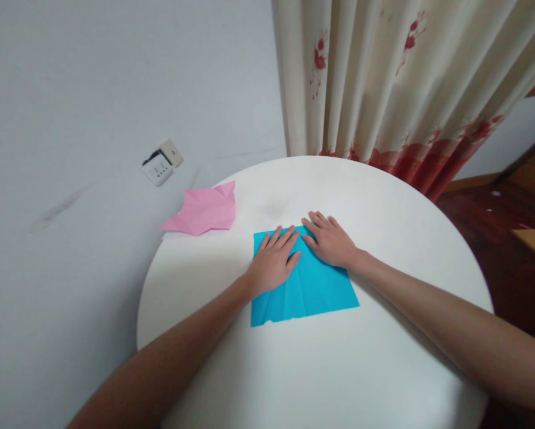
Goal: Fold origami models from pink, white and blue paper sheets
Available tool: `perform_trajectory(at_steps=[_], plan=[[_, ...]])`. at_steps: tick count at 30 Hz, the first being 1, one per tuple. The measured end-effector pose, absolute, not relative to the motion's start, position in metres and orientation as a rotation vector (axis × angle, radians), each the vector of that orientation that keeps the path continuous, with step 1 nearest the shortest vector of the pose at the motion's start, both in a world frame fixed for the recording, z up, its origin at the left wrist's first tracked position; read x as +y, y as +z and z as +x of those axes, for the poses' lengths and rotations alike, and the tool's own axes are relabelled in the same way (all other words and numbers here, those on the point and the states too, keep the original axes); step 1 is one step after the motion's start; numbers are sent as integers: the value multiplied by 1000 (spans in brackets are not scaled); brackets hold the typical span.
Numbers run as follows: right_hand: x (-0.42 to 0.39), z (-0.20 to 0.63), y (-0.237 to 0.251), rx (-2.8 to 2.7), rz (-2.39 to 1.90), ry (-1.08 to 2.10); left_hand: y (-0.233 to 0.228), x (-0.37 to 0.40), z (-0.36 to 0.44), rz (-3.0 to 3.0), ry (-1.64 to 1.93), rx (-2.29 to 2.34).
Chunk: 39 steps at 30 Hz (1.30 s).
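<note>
A blue sheet of paper (pixel 310 292) with fold creases lies flat near the middle of a round white table (pixel 383 369). My left hand (pixel 274 259) rests palm down on the sheet's far left part, fingers spread slightly. My right hand (pixel 330 239) presses flat on the sheet's far right corner, fingers pointing left toward the other hand. The two hands nearly touch at the fingertips. Neither hand grips anything; both lie flat on the paper.
A crumpled, folded pink paper (pixel 204 210) lies at the table's far left edge against the grey wall. A white wall socket (pixel 161 162) is on the wall beyond it. A cream curtain with red flowers (pixel 397 89) hangs behind the table. Dark wooden floor (pixel 486 220) lies to the right.
</note>
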State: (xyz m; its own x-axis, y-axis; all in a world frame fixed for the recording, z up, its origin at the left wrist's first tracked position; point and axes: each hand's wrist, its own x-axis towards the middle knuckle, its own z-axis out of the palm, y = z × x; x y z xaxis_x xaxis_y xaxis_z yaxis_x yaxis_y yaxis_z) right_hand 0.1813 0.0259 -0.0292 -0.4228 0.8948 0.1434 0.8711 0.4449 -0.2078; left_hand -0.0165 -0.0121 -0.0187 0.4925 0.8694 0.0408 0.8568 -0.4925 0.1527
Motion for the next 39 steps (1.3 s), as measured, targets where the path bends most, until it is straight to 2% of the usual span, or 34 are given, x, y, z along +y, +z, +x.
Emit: perform_trajectory(at_steps=[6, 13, 19, 26, 39], plan=[[35, 196, -14, -2299, -1600, 159, -19, -13, -17, 2612, 175, 1502], [35, 207, 7, -2051, -1928, 282, -21, -13, -18, 2603, 187, 1500], [40, 219, 3, -2177, -1843, 431, -21, -12, -17, 2605, 184, 1500], [44, 220, -7, -2294, -1683, 309, -17, -13, -17, 2625, 157, 1411], [44, 222, -2, -2233, -1828, 463, -16, -15, -15, 2627, 141, 1361]])
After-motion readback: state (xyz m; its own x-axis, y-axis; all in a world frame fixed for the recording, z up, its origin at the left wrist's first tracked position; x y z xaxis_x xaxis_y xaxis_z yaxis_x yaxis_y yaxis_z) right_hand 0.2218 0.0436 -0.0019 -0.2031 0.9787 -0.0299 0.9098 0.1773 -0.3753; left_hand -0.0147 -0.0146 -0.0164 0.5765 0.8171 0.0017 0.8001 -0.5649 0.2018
